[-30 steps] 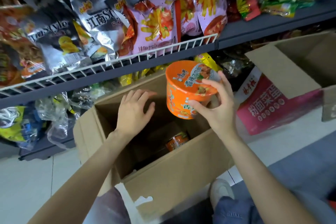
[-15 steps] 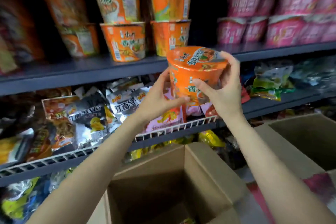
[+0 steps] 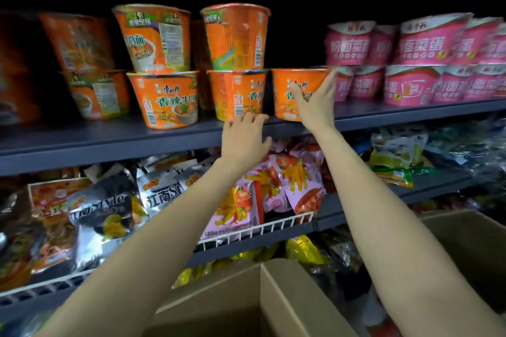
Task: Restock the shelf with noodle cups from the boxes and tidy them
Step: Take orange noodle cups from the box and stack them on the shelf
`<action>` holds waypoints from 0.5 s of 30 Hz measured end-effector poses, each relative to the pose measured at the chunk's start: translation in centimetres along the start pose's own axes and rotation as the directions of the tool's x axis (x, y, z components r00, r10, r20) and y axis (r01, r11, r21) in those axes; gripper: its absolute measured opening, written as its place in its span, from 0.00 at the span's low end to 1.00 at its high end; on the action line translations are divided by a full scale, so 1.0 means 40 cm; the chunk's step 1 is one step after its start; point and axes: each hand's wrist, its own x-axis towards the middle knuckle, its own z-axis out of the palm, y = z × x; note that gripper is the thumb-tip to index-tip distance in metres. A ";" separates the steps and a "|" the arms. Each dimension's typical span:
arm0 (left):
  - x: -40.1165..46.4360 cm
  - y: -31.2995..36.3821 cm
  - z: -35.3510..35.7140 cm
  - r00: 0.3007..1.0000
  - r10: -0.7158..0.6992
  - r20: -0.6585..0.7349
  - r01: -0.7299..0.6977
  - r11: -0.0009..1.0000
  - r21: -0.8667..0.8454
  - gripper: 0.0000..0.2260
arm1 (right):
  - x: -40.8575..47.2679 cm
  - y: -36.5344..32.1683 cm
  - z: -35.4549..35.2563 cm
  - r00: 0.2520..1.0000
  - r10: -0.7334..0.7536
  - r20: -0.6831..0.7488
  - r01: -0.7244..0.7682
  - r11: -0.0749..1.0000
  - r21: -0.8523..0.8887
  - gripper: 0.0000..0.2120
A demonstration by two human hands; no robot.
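Note:
An orange noodle cup [image 3: 282, 102] stands on the dark shelf [image 3: 109, 142], at the right end of the bottom row of orange cups. My right hand [image 3: 315, 101] lies spread over its front, thumb on the label and fingers straight along its right side. My left hand [image 3: 243, 137] reaches up to the shelf edge, with its fingertips touching the base of the neighbouring orange cup [image 3: 236, 93]. Two more orange cups [image 3: 153, 35] are stacked above the row. The open cardboard box [image 3: 246, 298] sits below my arms; its inside is out of view.
Pink noodle cups [image 3: 410, 63] fill the same shelf right of my right hand, in two layers. Snack bags [image 3: 109, 213] crowd the wire-fronted shelf below. A second cardboard box [image 3: 465, 249] stands at the lower right.
The orange cup went from the box up to the shelf and now stands in the bottom row. My left hand left the cup and moved to the neighbouring cup's base.

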 end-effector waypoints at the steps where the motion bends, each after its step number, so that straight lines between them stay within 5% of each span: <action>1: -0.013 -0.024 0.003 1.000 0.018 0.004 -0.018 1.000 0.008 0.22 | 0.004 0.001 0.007 0.999 0.006 0.033 -0.003 0.996 -0.088 0.46; 6: -0.058 -0.093 -0.004 0.977 0.212 0.033 -0.207 0.970 -0.124 0.25 | -0.072 0.055 -0.006 0.981 -0.005 0.192 0.080 0.919 -0.386 0.39; 10: -0.098 -0.110 0.016 0.986 0.155 -0.052 -0.155 0.988 0.001 0.24 | -0.142 0.090 0.005 0.967 -0.073 0.244 0.185 0.861 -0.475 0.35; 15: -0.100 -0.109 0.018 0.983 0.180 -0.014 -0.181 0.983 -0.010 0.25 | -0.090 0.071 0.009 0.941 0.051 0.333 0.155 0.812 -0.563 0.31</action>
